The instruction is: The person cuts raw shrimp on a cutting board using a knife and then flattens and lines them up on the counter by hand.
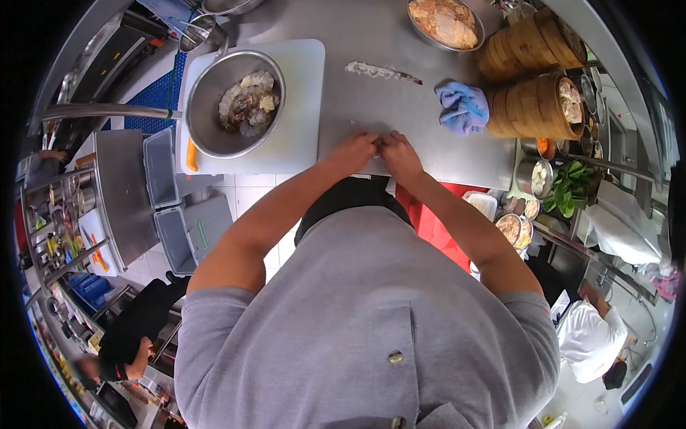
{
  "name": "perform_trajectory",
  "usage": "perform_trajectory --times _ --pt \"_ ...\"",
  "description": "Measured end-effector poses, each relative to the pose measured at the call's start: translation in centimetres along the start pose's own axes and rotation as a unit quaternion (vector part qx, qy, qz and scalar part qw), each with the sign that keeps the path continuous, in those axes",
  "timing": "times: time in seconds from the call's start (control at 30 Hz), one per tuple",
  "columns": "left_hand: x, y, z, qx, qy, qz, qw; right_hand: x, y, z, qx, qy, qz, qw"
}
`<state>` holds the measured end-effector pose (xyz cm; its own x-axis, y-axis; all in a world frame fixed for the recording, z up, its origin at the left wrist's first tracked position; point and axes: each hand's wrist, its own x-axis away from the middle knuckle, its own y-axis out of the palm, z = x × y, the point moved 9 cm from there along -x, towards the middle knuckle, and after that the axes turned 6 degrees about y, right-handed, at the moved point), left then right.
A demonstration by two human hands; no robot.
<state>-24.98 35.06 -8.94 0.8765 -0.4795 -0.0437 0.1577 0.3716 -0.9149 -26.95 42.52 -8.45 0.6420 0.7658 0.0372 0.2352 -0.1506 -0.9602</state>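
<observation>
My left hand (359, 151) and my right hand (400, 154) meet at the front edge of the steel counter (386, 43), fingers curled in and fingertips close together. Whatever they may hold between them is too small to make out. Left of them, on a white cutting board (304, 107), rests a steel bowl (207, 107) of raw shrimp (249, 104). An orange handle (191, 154) sticks out beside that bowl. Beyond my hands lies a knife-like tool (384, 71) smeared with pale paste. A blue-purple cloth (463, 107) is crumpled to the right.
Stacked bamboo steamers (532, 109) stand at the right, near a bowl of raw meat (444, 25). Steel food containers and green leaves (569, 187) are farther right. Grey bins (163, 171) sit at left. Two other people (136, 329) (587, 336) are at the lower sides.
</observation>
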Motion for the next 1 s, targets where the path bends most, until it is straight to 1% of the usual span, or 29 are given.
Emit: perform_trajectory --times 0.03,0.1,0.13,0.17,0.2,0.23,0.27,0.3,0.33,0.37,0.4,0.47,0.5,0.53,0.57,0.6,0.63,0.7,0.73,0.8,0.83,0.87,0.9,0.93,0.97,1.0 --pt "0.2 0.7 -0.4 -0.001 0.003 -0.001 1.000 0.0 -0.3 -0.2 0.004 -0.009 0.002 1.000" --pt "-0.1 -0.9 0.0 -0.022 0.073 0.071 0.995 -0.6 -1.2 0.0 0.013 -0.019 0.016 1.000" --pt "0.1 -1.6 0.0 -0.028 0.077 0.074 0.994 -0.8 -1.1 0.2 0.004 -0.018 -0.003 1.000" --pt "0.6 -1.8 -0.4 0.014 0.043 0.061 0.997 -0.8 -0.9 0.3 -0.005 -0.020 -0.026 0.999" --pt "0.9 -2.1 -0.8 0.055 0.009 0.049 0.997 -0.8 -1.3 0.2 0.000 -0.022 -0.020 1.000" --pt "1.0 -2.5 -0.8 0.049 0.013 0.053 0.997 -0.6 -2.3 0.1 -0.036 -0.011 0.028 0.999" --pt "1.7 -3.6 -0.7 0.059 0.002 0.119 0.991 -0.3 -3.1 0.1 -0.075 -0.001 0.071 0.995" --pt "2.7 -4.3 -0.8 0.072 -0.012 0.181 0.981 -0.3 -3.1 -0.1 -0.076 0.000 0.068 0.995" --pt "3.1 -3.9 -0.8 0.076 -0.014 0.179 0.981 -0.2 -3.1 -0.5 -0.072 -0.020 0.074 0.994" --pt "3.1 -3.1 -1.2 0.086 -0.020 0.149 0.985 -0.2 -3.3 -1.0 -0.067 -0.041 0.079 0.994" --pt "2.9 -2.6 -1.5 0.095 -0.026 0.121 0.988 -0.4 -2.9 -0.8 -0.067 -0.042 0.077 0.994" --pt "2.4 -2.4 -1.6 0.085 -0.023 0.109 0.990 -0.9 -1.3 -0.8 -0.071 -0.045 0.037 0.996" --pt "2.3 -2.2 -1.4 0.074 -0.018 0.095 0.993 -1.2 -1.1 -0.9 -0.073 -0.048 0.032 0.996" --pt "2.1 -2.1 -1.4 0.077 -0.024 0.094 0.992 -1.5 -0.4 -1.0 -0.044 -0.049 0.011 0.998" --pt "1.8 -1.8 -1.2 0.066 -0.016 0.073 0.995 -1.7 0.2 -1.1 -0.015 -0.051 -0.010 0.999" --pt "1.5 -1.3 -1.3 0.052 -0.006 0.053 0.997 -1.8 0.4 -1.2 -0.016 -0.051 -0.011 0.998" --pt "1.3 -1.1 -1.8 0.051 -0.005 0.052 0.997 -2.0 0.4 -1.2 -0.020 -0.055 -0.001 0.998" --pt "1.3 -0.9 -1.0 0.005 0.031 0.062 0.998 -1.5 0.4 -1.4 -0.025 -0.053 0.010 0.998" --pt "1.4 -0.8 -0.9 0.003 0.035 0.062 0.997 -1.3 0.2 -1.6 -0.021 -0.054 0.021 0.998" --pt "0.9 -1.1 -1.5 -0.039 0.018 0.031 0.999 -2.1 -0.8 -1.1 -0.006 -0.059 0.046 0.997" --pt "0.9 -1.7 -1.5 -0.044 0.021 0.035 0.998 -2.2 -0.4 -0.8 -0.022 -0.057 0.022 0.998" --pt "1.4 -1.6 -1.5 -0.012 0.011 0.023 1.000 -1.7 0.2 -0.6 -0.042 -0.053 -0.006 0.998" --pt "1.5 -1.8 -1.4 0.018 0.001 0.011 1.000 -0.9 -0.4 -0.6 -0.040 -0.051 -0.002 0.998" --pt "1.4 -2.2 -1.1 0.015 0.004 0.014 1.000 -0.1 -2.4 0.2 -0.084 -0.020 0.055 0.995" --pt "1.8 -3.6 -0.8 0.044 -0.011 0.090 0.995 0.7 -4.1 1.2 -0.129 0.010 0.108 0.986" --pt "2.6 -4.5 -0.7 0.075 -0.029 0.161 0.984 1.4 -4.2 1.7 -0.130 0.011 0.104 0.986"
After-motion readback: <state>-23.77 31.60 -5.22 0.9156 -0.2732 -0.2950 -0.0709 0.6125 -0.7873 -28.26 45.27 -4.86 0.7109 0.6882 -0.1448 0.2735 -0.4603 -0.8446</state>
